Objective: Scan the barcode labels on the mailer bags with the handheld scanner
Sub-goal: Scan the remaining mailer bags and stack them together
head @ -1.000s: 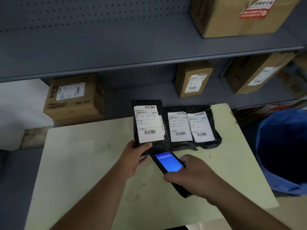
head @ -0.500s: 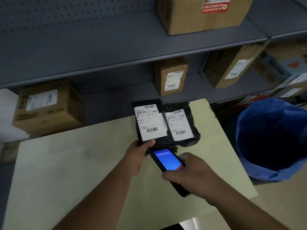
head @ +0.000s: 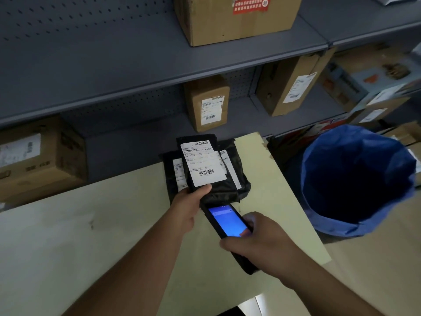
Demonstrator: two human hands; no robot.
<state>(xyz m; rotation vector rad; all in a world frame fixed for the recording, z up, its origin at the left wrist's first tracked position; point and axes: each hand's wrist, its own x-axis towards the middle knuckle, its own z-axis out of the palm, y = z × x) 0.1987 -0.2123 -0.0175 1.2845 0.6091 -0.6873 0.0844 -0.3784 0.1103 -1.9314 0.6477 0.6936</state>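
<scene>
Left hand (head: 187, 207) grips mailer bag (head: 213, 179), barcode label (head: 203, 162) up; right hand (head: 262, 241) grips scanner (head: 225, 222).

A black mailer bag (head: 211, 169) is held upright and tilted slightly, its white label (head: 203, 163) facing the viewer with one barcode along the top edge and another near the bottom. More black mailer bags (head: 239, 169) with white labels lie behind it on the pale counter (head: 91, 224), mostly hidden. The black handheld scanner (head: 229, 226) sits just below the raised bag, its blue screen lit and angled upward.
</scene>
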